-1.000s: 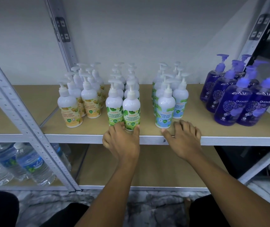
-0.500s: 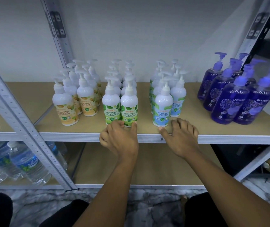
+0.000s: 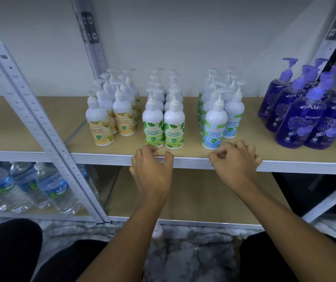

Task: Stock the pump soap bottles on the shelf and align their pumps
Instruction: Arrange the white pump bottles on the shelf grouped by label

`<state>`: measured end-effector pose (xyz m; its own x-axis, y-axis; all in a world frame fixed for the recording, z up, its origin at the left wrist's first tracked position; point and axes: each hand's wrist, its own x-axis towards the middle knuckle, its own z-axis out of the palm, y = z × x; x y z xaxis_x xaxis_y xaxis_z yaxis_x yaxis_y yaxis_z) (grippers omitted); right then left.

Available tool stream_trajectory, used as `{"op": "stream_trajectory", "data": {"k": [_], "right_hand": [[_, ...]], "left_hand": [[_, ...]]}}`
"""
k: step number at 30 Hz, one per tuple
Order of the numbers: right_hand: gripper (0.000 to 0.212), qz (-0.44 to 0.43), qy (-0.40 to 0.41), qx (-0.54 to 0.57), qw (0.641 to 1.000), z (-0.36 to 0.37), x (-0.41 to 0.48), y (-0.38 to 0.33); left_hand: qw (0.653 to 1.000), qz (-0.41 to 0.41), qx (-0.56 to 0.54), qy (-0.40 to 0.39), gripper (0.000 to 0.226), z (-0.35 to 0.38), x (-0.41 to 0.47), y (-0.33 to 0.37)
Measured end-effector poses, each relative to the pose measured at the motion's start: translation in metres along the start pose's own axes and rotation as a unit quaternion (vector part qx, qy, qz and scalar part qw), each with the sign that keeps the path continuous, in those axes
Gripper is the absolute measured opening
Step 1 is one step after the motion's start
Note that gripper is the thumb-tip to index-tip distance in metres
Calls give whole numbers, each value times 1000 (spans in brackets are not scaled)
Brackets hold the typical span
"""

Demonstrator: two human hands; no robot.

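Four groups of pump soap bottles stand on the wooden shelf (image 3: 193, 153): white ones with yellow labels (image 3: 100, 125), white ones with green labels (image 3: 173, 129), white ones with blue labels (image 3: 214, 129) and purple ones (image 3: 299, 123) at the right. My left hand (image 3: 152, 169) rests at the shelf's front edge just below the two front green-label bottles, fingers curled, holding nothing. My right hand (image 3: 236, 161) lies at the edge in front of the front blue-label bottle, fingers curled in, nothing in it.
Grey metal uprights (image 3: 38, 123) frame the shelf at left and right. Water bottles (image 3: 40, 188) lie on the lower shelf at left. A lower wooden shelf (image 3: 203, 200) sits under my hands. Marble-patterned floor shows below, between my dark-clothed legs.
Both hands have drawn back from the front green and blue bottles to the shelf edge, and their fingers have curled in. The bottles stand as before.
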<state>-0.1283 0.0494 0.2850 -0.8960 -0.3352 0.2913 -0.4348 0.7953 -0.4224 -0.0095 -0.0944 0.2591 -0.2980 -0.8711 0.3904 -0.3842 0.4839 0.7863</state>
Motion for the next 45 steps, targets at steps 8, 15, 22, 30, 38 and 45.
{"op": "stream_trajectory", "data": {"k": [8, 15, 22, 30, 38, 45], "right_hand": [[19, -98, -191, 206, 955, 48, -86, -33], [12, -8, -330, 201, 922, 144, -137, -10], [30, 59, -394, 148, 905, 230, -162, 24], [79, 47, -431, 155, 888, 315, -165, 47], [87, -5, -447, 123, 886, 364, -148, 37], [67, 22, -397, 145, 906, 327, -146, 39]], "left_hand": [[988, 5, -8, -152, 33, -54, -10, -62], [961, -180, 28, -208, 55, -72, -63, -170], [910, -306, 97, -261, 84, -34, -131, -320], [892, -272, 87, -350, 86, 0, -139, -348], [893, -210, 130, -376, 83, 30, -119, -349], [886, -240, 115, -379, 64, 24, -122, -351]]}}
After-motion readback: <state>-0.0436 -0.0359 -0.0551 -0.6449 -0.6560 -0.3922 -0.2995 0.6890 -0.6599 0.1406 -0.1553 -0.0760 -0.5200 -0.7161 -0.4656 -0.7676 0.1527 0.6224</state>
